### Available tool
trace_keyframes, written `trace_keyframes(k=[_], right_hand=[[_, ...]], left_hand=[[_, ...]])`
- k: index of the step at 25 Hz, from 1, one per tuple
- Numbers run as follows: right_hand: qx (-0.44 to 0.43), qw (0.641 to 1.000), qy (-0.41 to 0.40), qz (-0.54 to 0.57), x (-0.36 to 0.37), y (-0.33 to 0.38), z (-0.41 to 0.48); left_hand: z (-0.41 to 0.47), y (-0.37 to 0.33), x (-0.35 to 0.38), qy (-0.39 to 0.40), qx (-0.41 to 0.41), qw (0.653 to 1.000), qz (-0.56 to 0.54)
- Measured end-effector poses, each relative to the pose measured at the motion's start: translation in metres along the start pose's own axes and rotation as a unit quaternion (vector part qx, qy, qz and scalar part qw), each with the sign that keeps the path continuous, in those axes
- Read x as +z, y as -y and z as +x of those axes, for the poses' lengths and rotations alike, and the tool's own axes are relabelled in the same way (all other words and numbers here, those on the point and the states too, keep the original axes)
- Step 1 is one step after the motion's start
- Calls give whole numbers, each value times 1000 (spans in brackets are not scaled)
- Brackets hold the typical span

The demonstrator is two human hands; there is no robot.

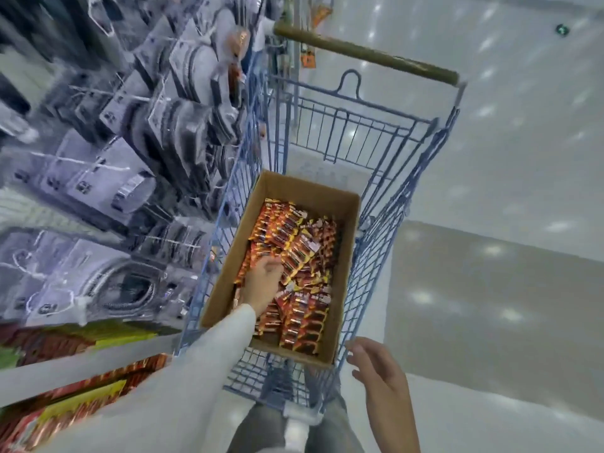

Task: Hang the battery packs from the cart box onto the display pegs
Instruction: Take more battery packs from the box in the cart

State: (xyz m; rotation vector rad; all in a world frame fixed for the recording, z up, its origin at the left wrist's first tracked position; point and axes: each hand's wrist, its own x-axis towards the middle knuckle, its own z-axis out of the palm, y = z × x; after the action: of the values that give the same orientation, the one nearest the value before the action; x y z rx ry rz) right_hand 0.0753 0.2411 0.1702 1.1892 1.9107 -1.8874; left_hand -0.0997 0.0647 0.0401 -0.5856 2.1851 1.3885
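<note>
Orange battery packs lie right under the left hand, fingers dipped among them, grip unclear; right hand hovers loose-fingered, empty.

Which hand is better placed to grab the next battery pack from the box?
Left. The left hand is down inside the cardboard box, touching the battery packs; whether it grips one is too blurred to tell. The right hand is open and outside the cart.

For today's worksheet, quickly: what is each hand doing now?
Left hand: among battery packs, grip cannot be told.
Right hand: open, holding nothing.
</note>
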Motion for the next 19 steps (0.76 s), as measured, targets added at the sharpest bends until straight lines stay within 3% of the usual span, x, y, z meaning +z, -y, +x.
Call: trace_keyframes(k=[5, 11, 16, 19], right_hand=[[65, 997, 17, -34, 0, -9, 45], [111, 993, 7, -47, -9, -17, 78], [113, 990, 28, -81, -9, -7, 93], [113, 986, 62, -109, 0, 2, 102]], left_hand=[[97, 22, 49, 2, -92, 987, 131], [155, 54, 84, -16, -79, 940, 332], [156, 52, 79, -46, -93, 945, 310], [134, 48, 70, -48, -110, 970, 212]])
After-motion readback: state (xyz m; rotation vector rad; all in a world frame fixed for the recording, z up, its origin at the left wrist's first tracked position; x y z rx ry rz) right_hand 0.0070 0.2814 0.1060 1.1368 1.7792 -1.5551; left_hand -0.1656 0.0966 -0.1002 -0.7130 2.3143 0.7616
